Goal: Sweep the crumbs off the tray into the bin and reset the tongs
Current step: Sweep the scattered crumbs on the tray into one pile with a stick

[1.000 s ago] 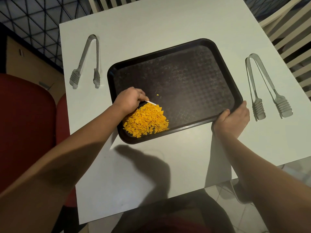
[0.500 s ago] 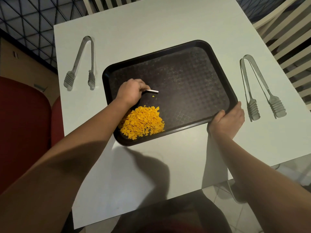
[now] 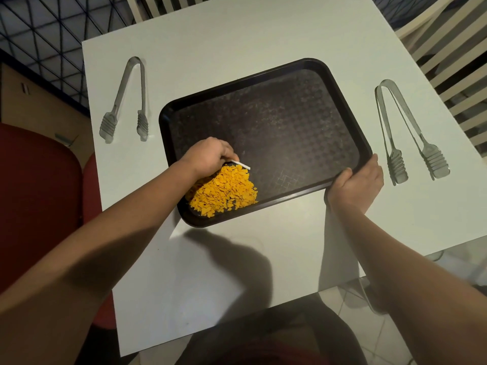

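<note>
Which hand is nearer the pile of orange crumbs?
Left. The left hand is at the far edge of the pile of orange crumbs, gripping a thin white scraper; the right hand grips the black tray corner.

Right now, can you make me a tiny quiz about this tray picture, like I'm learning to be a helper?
1. True or false: the orange crumbs are spread evenly over the whole tray.
2. Which hand holds the small white scraper? A) left B) right C) neither
3. Fill in: one pair of tongs lies to the left of the tray, the other pair to its ____.

Key
1. False: they are heaped in the tray's near left corner.
2. A: the left hand holds it; the right hand grips the tray's near right corner.
3. right
</note>
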{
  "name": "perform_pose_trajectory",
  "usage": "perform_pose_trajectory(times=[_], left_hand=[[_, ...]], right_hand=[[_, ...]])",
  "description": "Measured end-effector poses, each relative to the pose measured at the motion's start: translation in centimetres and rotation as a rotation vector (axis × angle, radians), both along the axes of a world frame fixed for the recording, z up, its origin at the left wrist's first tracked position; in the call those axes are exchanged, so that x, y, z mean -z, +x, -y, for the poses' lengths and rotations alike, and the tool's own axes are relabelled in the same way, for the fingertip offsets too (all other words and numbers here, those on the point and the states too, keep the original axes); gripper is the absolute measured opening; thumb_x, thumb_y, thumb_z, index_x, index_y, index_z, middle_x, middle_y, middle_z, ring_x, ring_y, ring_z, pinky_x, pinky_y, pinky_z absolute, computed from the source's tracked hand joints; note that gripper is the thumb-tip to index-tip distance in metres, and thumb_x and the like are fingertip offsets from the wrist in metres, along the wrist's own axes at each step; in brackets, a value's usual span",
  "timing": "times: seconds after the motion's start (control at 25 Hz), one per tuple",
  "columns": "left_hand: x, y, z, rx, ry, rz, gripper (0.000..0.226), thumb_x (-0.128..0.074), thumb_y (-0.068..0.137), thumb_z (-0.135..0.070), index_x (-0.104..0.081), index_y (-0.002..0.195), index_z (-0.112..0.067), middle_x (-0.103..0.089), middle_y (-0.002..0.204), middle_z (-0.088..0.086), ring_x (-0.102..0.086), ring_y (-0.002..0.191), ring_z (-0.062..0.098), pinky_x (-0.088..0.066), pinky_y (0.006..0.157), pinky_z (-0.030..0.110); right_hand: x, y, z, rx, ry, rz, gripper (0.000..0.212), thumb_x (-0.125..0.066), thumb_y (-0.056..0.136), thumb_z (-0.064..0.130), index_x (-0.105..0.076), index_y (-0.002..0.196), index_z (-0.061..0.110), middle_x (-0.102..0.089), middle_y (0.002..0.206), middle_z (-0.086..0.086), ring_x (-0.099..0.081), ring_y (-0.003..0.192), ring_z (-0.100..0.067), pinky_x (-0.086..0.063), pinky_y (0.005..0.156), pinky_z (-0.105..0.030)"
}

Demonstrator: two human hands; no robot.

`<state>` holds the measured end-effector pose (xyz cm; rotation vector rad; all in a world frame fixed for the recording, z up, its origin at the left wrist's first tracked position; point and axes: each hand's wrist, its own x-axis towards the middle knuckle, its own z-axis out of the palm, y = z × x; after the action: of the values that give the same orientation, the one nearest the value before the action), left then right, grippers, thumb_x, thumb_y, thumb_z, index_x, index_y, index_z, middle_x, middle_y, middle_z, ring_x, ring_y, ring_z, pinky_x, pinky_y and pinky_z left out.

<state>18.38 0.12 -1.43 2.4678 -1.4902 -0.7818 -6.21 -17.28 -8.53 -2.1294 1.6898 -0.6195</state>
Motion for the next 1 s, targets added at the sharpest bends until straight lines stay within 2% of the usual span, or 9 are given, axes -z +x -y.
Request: perform_pose_trajectory(times=[0.08,0.16,0.28,0.4,0.56,0.68,0.8,0.88,1.0], left_hand=[[-0.2,0.1,-0.1,0.036,-0.028,0.054,0.03,-0.055,0.09,-0.005,-0.07,0.11,-0.02,-0.065,0.117,-0.003,-0.054,0.109,0.019,-0.038,0.094,0.029],[-0.1,0.2,0.2,-0.031,-0.093,0.065,0.03,-0.055,0.089,-0.004,-0.07,0.111,-0.02,-0.065,0.116,-0.003,-0.054,0.107,0.02,-0.038,0.095,0.03],[0.2,0.0,0.9,-0.028,-0.069,0.07,0.031,-0.054,0.089,-0.004,-0.069,0.111,-0.02,-0.065,0.116,-0.002,-0.054,0.108,0.02,-0.038,0.096,0.03],[0.1,-0.6,0.8,0.082,-0.028,0.11,0.033,-0.051,0.091,-0.006,-0.068,0.114,-0.024,-0.063,0.12,-0.003,-0.052,0.11,0.021,-0.036,0.095,0.033],[-0.8,-1.2,-0.6,0.252,0.078,0.259,0.04,-0.046,0.093,-0.007,-0.061,0.122,-0.03,-0.057,0.129,-0.006,-0.045,0.117,0.021,-0.029,0.094,0.035],[-2.1,-3.1,-1.1,0.021,-0.053,0.327,0.037,-0.049,0.093,-0.012,-0.06,0.124,-0.028,-0.06,0.124,-0.002,-0.05,0.11,0.025,-0.033,0.09,0.036],[-2.1,-8.6,-0.9,-0.234,-0.206,0.152,0.031,-0.051,0.093,-0.018,-0.062,0.122,-0.022,-0.064,0.111,0.005,-0.059,0.098,0.03,-0.047,0.083,0.037],[-1.3,-12.0,-0.6,-0.302,-0.182,0.058,0.033,-0.049,0.093,-0.017,-0.059,0.124,-0.019,-0.064,0.111,0.008,-0.06,0.099,0.03,-0.048,0.083,0.037],[0.2,-13.5,-0.2,-0.395,-0.11,0.035,0.033,-0.046,0.092,-0.015,-0.058,0.123,-0.016,-0.064,0.114,0.009,-0.059,0.102,0.03,-0.046,0.084,0.036]], right_hand=[[0.0,0.0,0.0,-0.004,-0.003,-0.001,0.064,-0.035,0.086,0.019,-0.024,0.144,-0.004,-0.039,0.142,-0.022,-0.03,0.135,-0.036,-0.016,0.115,-0.039],[-0.1,0.0,0.0,-0.007,-0.012,-0.002,0.064,-0.035,0.086,0.019,-0.023,0.144,-0.004,-0.04,0.142,-0.022,-0.03,0.134,-0.036,-0.016,0.115,-0.039],[0.1,-0.1,0.1,-0.001,-0.001,0.003,0.063,-0.037,0.087,0.018,-0.023,0.145,-0.003,-0.04,0.142,-0.021,-0.029,0.135,-0.035,-0.015,0.115,-0.038],[0.0,-0.1,0.0,-0.001,0.003,0.006,0.062,-0.037,0.088,0.018,-0.023,0.145,-0.002,-0.039,0.143,-0.02,-0.029,0.135,-0.035,-0.015,0.114,-0.037],[0.0,-0.1,0.0,-0.007,-0.002,0.011,0.061,-0.039,0.089,0.015,-0.024,0.144,-0.004,-0.041,0.141,-0.021,-0.03,0.134,-0.036,-0.017,0.115,-0.039],[-0.2,-0.1,-0.1,-0.003,-0.003,0.023,0.061,-0.04,0.088,0.015,-0.025,0.144,-0.004,-0.043,0.139,-0.022,-0.031,0.133,-0.036,-0.018,0.114,-0.04],[-0.2,-0.1,0.0,0.001,0.003,0.027,0.061,-0.04,0.088,0.015,-0.025,0.144,-0.004,-0.042,0.14,-0.022,-0.031,0.134,-0.036,-0.017,0.115,-0.039],[-0.1,-0.1,0.0,-0.004,0.008,0.022,0.061,-0.04,0.088,0.015,-0.024,0.144,-0.004,-0.042,0.14,-0.022,-0.03,0.134,-0.036,-0.017,0.115,-0.039],[-0.2,-0.1,0.0,-0.013,0.016,0.022,0.061,-0.039,0.089,0.016,-0.023,0.145,-0.004,-0.039,0.142,-0.021,-0.028,0.136,-0.036,-0.016,0.115,-0.039]])
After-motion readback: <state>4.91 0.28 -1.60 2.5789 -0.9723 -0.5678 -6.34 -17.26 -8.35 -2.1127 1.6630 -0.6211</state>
